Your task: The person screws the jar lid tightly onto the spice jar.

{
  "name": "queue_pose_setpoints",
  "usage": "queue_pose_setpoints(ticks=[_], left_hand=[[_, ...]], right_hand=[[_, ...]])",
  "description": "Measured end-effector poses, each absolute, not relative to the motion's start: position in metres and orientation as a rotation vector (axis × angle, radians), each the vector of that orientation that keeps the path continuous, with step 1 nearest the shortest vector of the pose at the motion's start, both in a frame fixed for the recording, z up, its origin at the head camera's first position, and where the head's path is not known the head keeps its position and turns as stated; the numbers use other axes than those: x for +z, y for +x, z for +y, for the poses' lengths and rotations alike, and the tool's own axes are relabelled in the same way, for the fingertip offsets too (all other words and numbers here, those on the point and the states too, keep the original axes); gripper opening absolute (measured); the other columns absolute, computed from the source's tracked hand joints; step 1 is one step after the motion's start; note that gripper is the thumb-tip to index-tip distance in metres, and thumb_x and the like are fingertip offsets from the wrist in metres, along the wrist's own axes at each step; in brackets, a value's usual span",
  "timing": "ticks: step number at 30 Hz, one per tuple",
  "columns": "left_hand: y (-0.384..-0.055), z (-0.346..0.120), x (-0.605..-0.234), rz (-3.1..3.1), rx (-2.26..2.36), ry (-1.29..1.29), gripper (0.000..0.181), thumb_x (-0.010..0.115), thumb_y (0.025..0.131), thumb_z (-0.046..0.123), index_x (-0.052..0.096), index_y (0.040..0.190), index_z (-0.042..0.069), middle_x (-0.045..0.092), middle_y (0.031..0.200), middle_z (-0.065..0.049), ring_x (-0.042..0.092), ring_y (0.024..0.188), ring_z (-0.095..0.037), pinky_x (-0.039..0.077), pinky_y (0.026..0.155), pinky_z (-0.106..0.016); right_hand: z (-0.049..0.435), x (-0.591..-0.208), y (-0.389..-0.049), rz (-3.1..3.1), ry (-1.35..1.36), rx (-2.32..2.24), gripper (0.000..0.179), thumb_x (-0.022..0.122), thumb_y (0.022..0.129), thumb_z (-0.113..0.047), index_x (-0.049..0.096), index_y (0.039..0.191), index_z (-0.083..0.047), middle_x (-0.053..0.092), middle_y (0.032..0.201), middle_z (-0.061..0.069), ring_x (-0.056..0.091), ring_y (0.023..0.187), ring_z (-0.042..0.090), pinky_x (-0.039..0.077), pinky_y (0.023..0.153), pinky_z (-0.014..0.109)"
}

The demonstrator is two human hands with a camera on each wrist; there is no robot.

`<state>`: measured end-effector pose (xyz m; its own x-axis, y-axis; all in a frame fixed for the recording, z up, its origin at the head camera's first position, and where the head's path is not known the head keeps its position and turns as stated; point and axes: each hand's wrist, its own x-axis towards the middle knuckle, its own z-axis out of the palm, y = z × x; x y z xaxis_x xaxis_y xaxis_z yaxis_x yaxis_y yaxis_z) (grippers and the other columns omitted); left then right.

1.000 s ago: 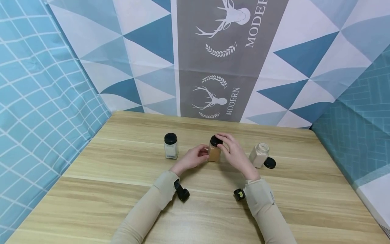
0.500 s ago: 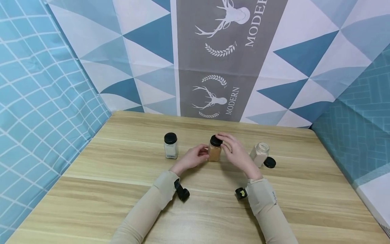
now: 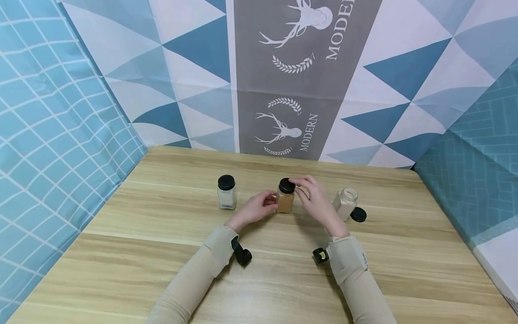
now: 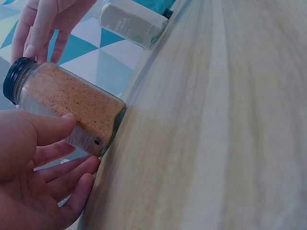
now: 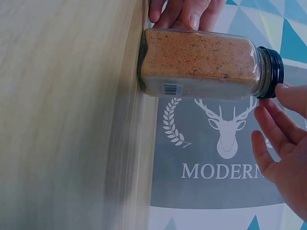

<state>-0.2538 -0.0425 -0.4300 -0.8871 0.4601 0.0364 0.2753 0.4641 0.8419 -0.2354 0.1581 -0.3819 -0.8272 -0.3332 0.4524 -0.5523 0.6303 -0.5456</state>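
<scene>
The right hand's thumb and fingertips meet the rim of the black lid [image 5: 276,72], the other fingers loosely bent; whether they pinch it firmly or merely touch it cannot be told. This right hand [image 3: 317,202] reaches in from the right, while the left hand [image 3: 255,209] holds the glass jar of orange-brown seasoning [image 5: 201,55] low on its body, thumb on the near side and fingers curled about the base. That jar stands upright just right of the centre of the head view, its lid on. The left hold looks light, so a hard turn of the lid could spin the jar in the fingers, and a sideways push that high up could tip it. Should the lid come loose during such a tilt, the contents could spill. Further out, a capped jar of white contents [image 3: 227,198] stands left of the left hand, well clear. To the right, an uncapped jar [image 3: 345,204] stands near the right wrist with a loose black lid [image 3: 358,214] just beside it on the wooden table [image 3: 162,270]; an elbow or cuff swinging outward might knock that jar, and nothing covers its mouth.
</scene>
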Motion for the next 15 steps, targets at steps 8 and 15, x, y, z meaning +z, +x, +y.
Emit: queue_pose_setpoints(ticks=[8, 15], left_hand=[[-0.2533, -0.0426, -0.4291, 2.519, 1.382, 0.638, 0.036, 0.054, 0.092, 0.015, 0.048, 0.126, 0.006, 0.058, 0.117, -0.014, 0.057, 0.107, -0.023, 0.047, 0.089, -0.033], [-0.2537, -0.0426, -0.4304, 2.525, 1.368, 0.628, 0.038, 0.054, 0.091, 0.016, 0.048, 0.127, 0.006, 0.059, 0.117, -0.014, 0.057, 0.107, -0.023, 0.047, 0.090, -0.033]], right_hand=[[0.1578, -0.3812, -0.2359, -2.510, 0.750, 1.008, 0.025, 0.057, 0.089, -0.010, 0.059, 0.113, -0.006, 0.050, 0.129, 0.010, 0.048, 0.117, 0.027, 0.036, 0.102, 0.043], [0.1572, -0.3824, -0.2345, -2.503, 0.776, 1.018, 0.024, 0.057, 0.088, -0.009, 0.057, 0.112, -0.005, 0.049, 0.132, 0.011, 0.046, 0.121, 0.027, 0.035, 0.102, 0.044]])
